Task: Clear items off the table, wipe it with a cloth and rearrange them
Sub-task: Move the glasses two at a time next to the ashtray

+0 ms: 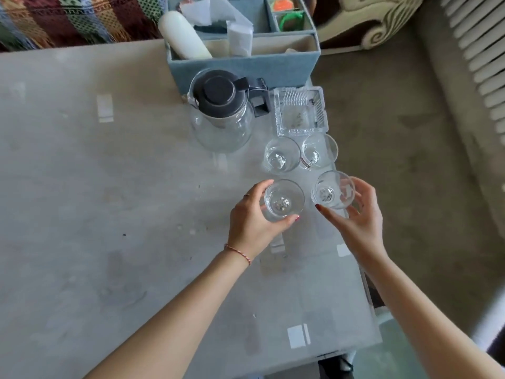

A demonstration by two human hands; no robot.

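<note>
Glass was most of what I had under me: four clear tumblers, one jug and one ribbed square dish, all gathered toward the right edge of the table point(82, 187). Nearest me, two bare forearms reached in from the bottom of the view. The left hand point(252, 220) had its grip wrapped round the near-left tumbler point(284, 199), thumb under the near side and fingers curled round the far side, with a thin red cord on the wrist. The right hand point(360, 214) cupped the near-right tumbler point(332, 190), fingers curved behind it and thumb pointing at its base; that glass looked tilted, though I could not tell whether it was lifted off the top. The two held glasses sat just apart from each other.

Beyond them stood the other pair, the far-left tumbler point(281, 155) and the far-right tumbler point(318, 151), touching or nearly so. Just behind those lay the glass dish point(300, 110), close to the right rim. To its left stood the jug point(221, 113) with its black lid and handle, the handle nearly meeting the dish.

Farthest back, one blue fabric organiser point(243, 64) sat at the far edge, holding a white cylinder point(184, 35) and papers.

The whole left half of the grey top lay open to me, scuffed and spotted. The right rim ran close beside the right hand, with carpet point(410, 160) below it.
</note>
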